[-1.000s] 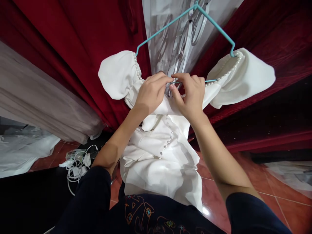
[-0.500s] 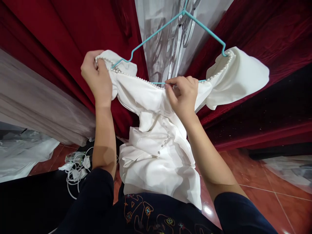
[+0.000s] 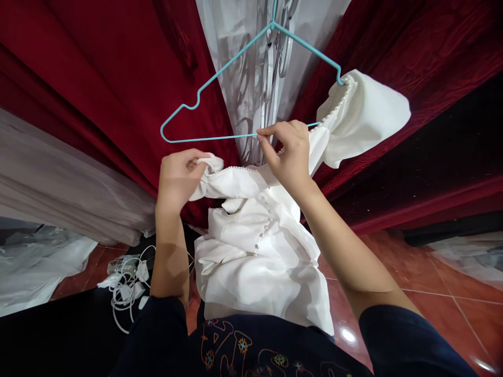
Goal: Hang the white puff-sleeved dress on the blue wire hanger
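A white dress [image 3: 259, 272] with a pearl-beaded neckline and a row of small buttons hangs bunched in front of me. Its right sleeve [image 3: 369, 120] still sits over the right arm of a light-blue hanger [image 3: 231, 62]. The hanger's left end is bare. My left hand [image 3: 181, 175] is closed on the dress's left sleeve [image 3: 212, 166], below the hanger's bottom bar. Between thumb and fingers, my right hand [image 3: 288, 152] pinches the hanger's bottom bar near its middle, with dress fabric just beneath.
Dark red curtains [image 3: 118, 68] hang on both sides, with a white ornate metal frame [image 3: 267, 89] between them. At lower left, white cables [image 3: 126, 293] lie beside a black surface [image 3: 58, 330]. White tulle [image 3: 39, 256] spreads at far left over the red tiled floor [image 3: 432, 314].
The left sleeve has come off the hanger's left end. My left hand has moved down and right with it. The hanger and right sleeve have shifted left in view.
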Available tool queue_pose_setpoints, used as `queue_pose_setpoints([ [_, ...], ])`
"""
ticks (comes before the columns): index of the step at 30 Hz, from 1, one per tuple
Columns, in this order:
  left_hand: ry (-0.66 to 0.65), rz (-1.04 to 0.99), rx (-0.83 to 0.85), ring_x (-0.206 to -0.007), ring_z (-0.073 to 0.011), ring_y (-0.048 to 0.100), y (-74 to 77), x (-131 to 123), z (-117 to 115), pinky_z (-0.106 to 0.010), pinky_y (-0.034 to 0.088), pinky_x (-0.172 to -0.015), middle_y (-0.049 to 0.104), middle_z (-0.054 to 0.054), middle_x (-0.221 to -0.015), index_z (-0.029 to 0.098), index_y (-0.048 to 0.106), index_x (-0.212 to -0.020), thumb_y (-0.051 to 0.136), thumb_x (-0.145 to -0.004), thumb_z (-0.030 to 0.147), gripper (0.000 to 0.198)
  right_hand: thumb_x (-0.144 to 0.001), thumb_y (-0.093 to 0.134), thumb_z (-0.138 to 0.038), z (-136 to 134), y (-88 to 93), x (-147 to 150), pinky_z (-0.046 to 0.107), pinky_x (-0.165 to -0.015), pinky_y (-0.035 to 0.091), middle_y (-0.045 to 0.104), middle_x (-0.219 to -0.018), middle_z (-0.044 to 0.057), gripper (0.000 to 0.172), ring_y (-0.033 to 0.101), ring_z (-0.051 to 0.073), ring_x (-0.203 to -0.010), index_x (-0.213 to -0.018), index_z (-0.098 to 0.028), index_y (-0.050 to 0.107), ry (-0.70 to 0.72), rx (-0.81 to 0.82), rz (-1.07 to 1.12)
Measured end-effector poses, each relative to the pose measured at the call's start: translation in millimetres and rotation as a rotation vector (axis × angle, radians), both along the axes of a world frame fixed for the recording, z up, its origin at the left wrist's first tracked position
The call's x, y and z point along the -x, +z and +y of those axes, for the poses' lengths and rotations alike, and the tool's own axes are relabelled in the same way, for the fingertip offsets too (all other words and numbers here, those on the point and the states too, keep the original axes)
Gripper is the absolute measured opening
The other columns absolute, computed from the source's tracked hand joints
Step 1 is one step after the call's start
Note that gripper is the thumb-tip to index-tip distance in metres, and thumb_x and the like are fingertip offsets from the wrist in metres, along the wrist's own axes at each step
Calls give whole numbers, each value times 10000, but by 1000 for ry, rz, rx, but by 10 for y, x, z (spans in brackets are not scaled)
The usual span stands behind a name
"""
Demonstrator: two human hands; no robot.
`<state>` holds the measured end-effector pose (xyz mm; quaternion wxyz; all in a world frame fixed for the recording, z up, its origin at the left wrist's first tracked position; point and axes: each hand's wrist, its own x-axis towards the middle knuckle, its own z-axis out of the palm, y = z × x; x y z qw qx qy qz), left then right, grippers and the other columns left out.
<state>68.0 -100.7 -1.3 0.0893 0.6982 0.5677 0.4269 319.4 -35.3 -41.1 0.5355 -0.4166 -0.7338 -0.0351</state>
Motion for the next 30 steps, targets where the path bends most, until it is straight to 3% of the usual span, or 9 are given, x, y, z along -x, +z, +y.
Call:
queue_pose_setpoints([
  [5,-152,89,-474,-1185,-210,664,139,-574,81,-367,533,-1075,707,-35,-1212,236,737,-1095,527,-950,32,327,-1002,512,-245,-36,-20,4,464,-961,445,724,-981,48,184,605,236,-929,-1063,-228,685,81,-65,7],
  [7,-180,174,-431,-1243,-226,643,138,-655,213,-403,477,-1148,702,-41,-1268,235,698,-1176,501,-980,36,341,-1000,524,-274,-75,2,-49,491,-998,460,730,-1113,59,207,634,257,-1025,-1148,-242,665,136,-59,-46],
  [10,-155,304,-288,-1092,-241,687,31,-655,411,-448,458,-1117,753,-24,-1126,242,688,-1159,450,-1021,70,324,-1010,514,-339,-92,77,-235,545,-1070,471,694,-1248,74,274,633,293,-1191,-1255,-279,622,149,-89,-96],
  [15,-84,328,-307,-1018,-260,672,-165,-619,533,-471,419,-1111,744,-30,-1053,245,697,-1130,436,-1048,118,301,-898,678,-347,95,291,-766,621,-1220,370,649,-1286,129,427,589,342,-1284,-1307,-239,623,-178,-357,59],
  [18,-88,327,-319,-999,-257,669,-158,-584,512,-477,406,-1120,741,-26,-1025,241,705,-1119,448,-1038,112,299,-836,672,-143,218,438,-1009,475,-1012,538,741,-1132,106,342,692,278,-1072,-1169,-210,710,-197,-192,42],
  [21,-79,327,-326,-985,-249,659,-101,-527,469,-474,413,-1115,746,-16,-1025,243,723,-1119,479,-999,96,309,-835,566,-23,302,575,-1186,345,-773,535,777,-956,74,333,712,193,-838,-1035,-193,770,-136,-40,111],
  [26,-116,295,-301,-981,-241,647,-26,-490,419,-471,413,-1113,739,-11,-1003,245,734,-1116,498,-980,71,323,-762,484,63,420,573,-1574,296,-686,486,721,-886,90,326,680,160,-781,-884,-135,711,-242,-222,367],
  [28,-110,282,-274,-987,-243,647,-17,-513,428,-469,417,-1110,736,-15,-992,240,740,-1112,505,-974,62,325,-789,512,25,360,469,-1690,312,-671,488,744,-904,104,309,676,166,-758,-922,-156,724,-262,-62,271],
  [30,-100,271,-249,-995,-244,651,-24,-549,454,-462,428,-1105,739,-17,-987,237,754,-1106,507,-963,53,339,-821,585,-56,211,372,-1715,331,-660,503,770,-886,92,253,668,169,-712,-938,-195,761,-202,225,26],
])
